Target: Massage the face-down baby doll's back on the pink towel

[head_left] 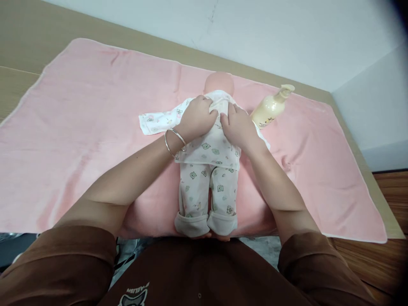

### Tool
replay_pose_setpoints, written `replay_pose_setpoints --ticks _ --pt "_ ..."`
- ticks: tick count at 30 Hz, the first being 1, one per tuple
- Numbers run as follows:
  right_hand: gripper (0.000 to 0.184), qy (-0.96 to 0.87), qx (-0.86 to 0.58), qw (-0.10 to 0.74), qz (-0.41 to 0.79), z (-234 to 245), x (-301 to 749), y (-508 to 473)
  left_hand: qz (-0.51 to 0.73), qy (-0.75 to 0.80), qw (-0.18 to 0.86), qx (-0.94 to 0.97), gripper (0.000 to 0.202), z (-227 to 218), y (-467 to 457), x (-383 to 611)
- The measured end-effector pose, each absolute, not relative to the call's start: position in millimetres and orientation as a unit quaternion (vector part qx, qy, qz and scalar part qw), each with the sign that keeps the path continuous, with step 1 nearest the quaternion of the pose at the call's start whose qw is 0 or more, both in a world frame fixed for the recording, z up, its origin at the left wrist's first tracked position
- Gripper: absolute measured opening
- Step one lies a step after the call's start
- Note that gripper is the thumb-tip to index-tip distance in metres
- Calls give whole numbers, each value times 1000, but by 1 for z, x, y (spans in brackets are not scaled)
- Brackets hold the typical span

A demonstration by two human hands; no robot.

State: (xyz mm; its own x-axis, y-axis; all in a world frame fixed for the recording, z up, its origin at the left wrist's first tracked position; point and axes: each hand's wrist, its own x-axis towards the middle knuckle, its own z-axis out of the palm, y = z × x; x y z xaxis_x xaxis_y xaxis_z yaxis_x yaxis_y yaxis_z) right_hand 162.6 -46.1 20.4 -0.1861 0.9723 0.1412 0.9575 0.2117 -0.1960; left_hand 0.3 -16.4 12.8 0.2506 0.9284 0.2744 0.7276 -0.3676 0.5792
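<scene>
A baby doll [219, 84] lies on a pink blanket, its head away from me and its feet at the near edge. White patterned baby trousers [195, 189] with rolled cuffs cover its legs. Over its torso is a white printed baby shirt [210, 148], one sleeve stretched out to the left. My left hand [198, 117], with a bangle on the wrist, is closed on the shirt's upper part by the neck. Just to its right, my right hand [238, 125] has its fingers curled on the same cloth. Both hands partly hide the shirt's chest.
A cream pump bottle [270, 108] stands tilted in view, right of the doll. Under everything is the pink blanket [105, 110], somewhat wrinkled, over a wooden table [28, 25]. A white wall [270, 38] rises behind the table's far edge.
</scene>
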Motion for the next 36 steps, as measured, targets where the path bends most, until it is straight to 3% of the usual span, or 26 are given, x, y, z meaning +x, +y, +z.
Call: replay_pose_setpoints --ticks 4,8,13,17,20,24,29,36 --pt "56 -780 -618 88 -33 30 140 -74 287 563 173 756 30 2 -3 -5" --pt "49 -769 -628 119 31 28 151 -54 267 535 110 794 33 6 -21 5" --pt "62 -760 -622 150 114 19 173 -23 242 515 135 811 28 20 -27 5" --pt "64 -775 -619 121 32 21 153 -49 271 545 161 777 24 9 -6 -5" --pt "58 -781 -612 124 -24 25 140 -67 266 560 127 774 36 1 -3 -5" --pt "50 -765 -625 145 45 26 156 -50 236 537 71 807 35 7 -21 4" --pt "64 -754 -626 165 114 20 180 -23 280 491 129 815 21 9 -23 5" --pt "42 -783 -612 112 -8 29 143 -63 300 566 178 747 25 -13 7 -2"
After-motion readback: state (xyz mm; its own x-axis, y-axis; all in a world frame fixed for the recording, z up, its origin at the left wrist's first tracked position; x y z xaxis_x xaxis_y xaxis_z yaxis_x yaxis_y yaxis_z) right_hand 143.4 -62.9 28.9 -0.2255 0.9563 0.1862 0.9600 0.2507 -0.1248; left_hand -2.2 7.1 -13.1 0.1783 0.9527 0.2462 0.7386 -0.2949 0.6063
